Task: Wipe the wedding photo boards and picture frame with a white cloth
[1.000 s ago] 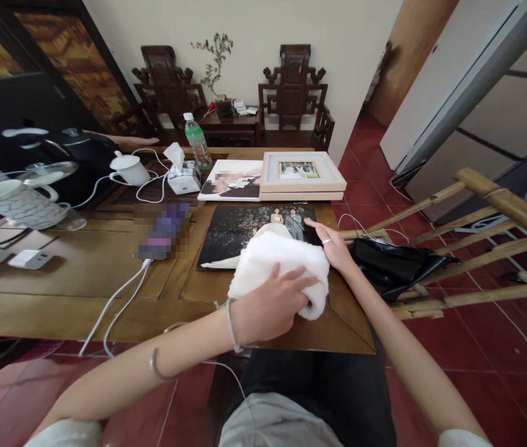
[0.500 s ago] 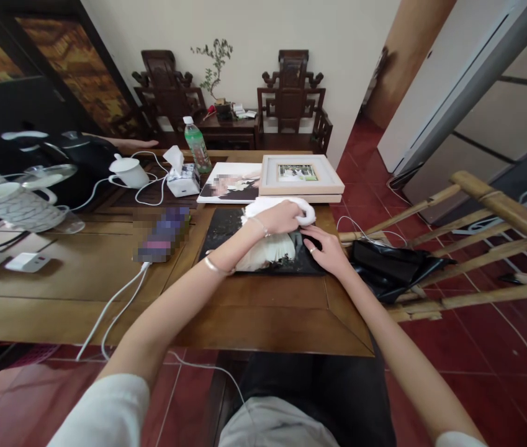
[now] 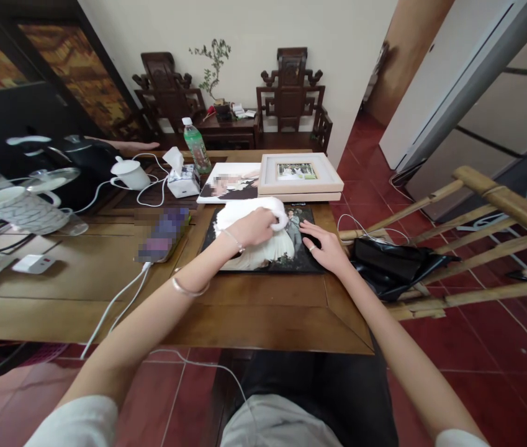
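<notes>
A dark wedding photo print [image 3: 226,231] lies flat on the wooden table [image 3: 254,316] in front of me. My left hand [image 3: 251,226] is closed on a white fluffy cloth [image 3: 238,212] and presses it on the upper part of the print. My right hand [image 3: 323,248] lies flat with fingers spread on the print's right edge, a ring on one finger. Just behind the print are a second photo print [image 3: 230,183] and a pale framed photo [image 3: 300,174] stacked on another frame.
A phone [image 3: 163,233] on a white cable lies left of the print. A tissue box [image 3: 183,180], green bottle [image 3: 197,146], white teapot [image 3: 128,174], cup [image 3: 21,208] and kettle stand further left. A black bag [image 3: 393,264] and a bamboo rack [image 3: 477,248] sit at right.
My left hand carried the cloth from the table's near side up onto the print, then slid it left across the top. The right hand shifted slightly and stays on the print's right edge.
</notes>
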Demonstrator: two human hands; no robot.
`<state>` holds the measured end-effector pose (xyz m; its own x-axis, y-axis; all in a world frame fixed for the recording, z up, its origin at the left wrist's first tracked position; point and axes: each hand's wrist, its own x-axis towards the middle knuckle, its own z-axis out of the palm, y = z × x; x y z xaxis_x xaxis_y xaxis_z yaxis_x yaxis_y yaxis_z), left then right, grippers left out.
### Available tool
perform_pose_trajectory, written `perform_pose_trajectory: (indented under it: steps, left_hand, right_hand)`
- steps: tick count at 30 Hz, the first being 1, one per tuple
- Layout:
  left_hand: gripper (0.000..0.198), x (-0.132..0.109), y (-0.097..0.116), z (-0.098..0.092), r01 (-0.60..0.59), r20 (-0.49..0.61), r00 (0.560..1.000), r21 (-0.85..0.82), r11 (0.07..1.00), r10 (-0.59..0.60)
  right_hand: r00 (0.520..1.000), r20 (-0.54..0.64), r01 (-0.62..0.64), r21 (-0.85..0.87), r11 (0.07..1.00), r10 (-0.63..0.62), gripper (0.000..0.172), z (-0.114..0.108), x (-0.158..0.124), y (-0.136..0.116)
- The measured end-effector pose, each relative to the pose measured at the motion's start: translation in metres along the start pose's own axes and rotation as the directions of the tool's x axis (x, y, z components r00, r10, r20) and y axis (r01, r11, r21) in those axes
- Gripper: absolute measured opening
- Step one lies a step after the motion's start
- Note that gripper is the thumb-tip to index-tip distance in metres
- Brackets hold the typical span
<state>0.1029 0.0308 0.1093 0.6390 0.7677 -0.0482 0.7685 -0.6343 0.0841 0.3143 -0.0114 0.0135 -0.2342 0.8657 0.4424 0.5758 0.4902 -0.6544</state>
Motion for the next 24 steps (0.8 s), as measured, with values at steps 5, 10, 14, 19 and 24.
perform_pose_trajectory:
  steps: [5, 10, 14, 19, 24]
  left_hand:
    - [0.03, -0.028, -0.005, 0.011, -0.025, -0.046, 0.999, 0.056, 0.998, 0.028]
    - [0.035, -0.014, 0.006, 0.026, -0.182, -0.098, 0.978, 0.033, 0.983, 0.185]
    - [0.035, 0.004, 0.029, 0.031, -0.235, -0.081, 0.967, 0.063, 0.97, 0.24]
    - [0.035, 0.005, 0.058, 0.03, -0.223, -0.017, 0.974, 0.062, 0.973, 0.224]
    - [0.031, -0.042, 0.087, 0.026, -0.268, 0.039, 0.963, 0.069, 0.961, 0.266]
  right_hand:
    - [1.0, -0.001, 0.0, 0.009, 1.0, 0.0, 0.03, -0.001, 0.0, -0.002]
    - [0.993, -0.023, -0.11, 0.192, 0.975, 0.117, 0.039, -0.002, 0.0, 0.007]
    - [0.975, -0.049, -0.167, 0.478, 0.862, 0.216, 0.047, -0.002, 0.0, 0.015]
    - [0.97, -0.068, -0.171, 0.498, 0.85, 0.235, 0.05, -0.002, 0.001, 0.018]
    - [0.981, -0.064, -0.148, 0.381, 0.913, 0.185, 0.044, -0.005, 0.0, 0.011]
